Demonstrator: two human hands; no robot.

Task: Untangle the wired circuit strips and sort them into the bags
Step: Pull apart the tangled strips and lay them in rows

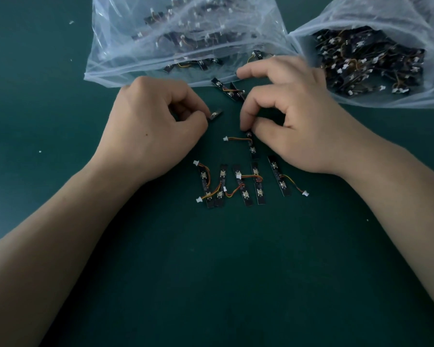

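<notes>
I see my left hand [156, 126] pinching a short black circuit strip [215, 113]. My right hand [293, 121] seems to pinch a wired black strip [252, 146] on the dark green table [211, 271], near two clear plastic bags [125, 58].

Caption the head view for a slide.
Left hand pinches one black circuit strip, right hand a wired strip, before two clear plastic bags.

Head camera looks steeply down (close, wide-angle) onto the table [211, 271]
</notes>
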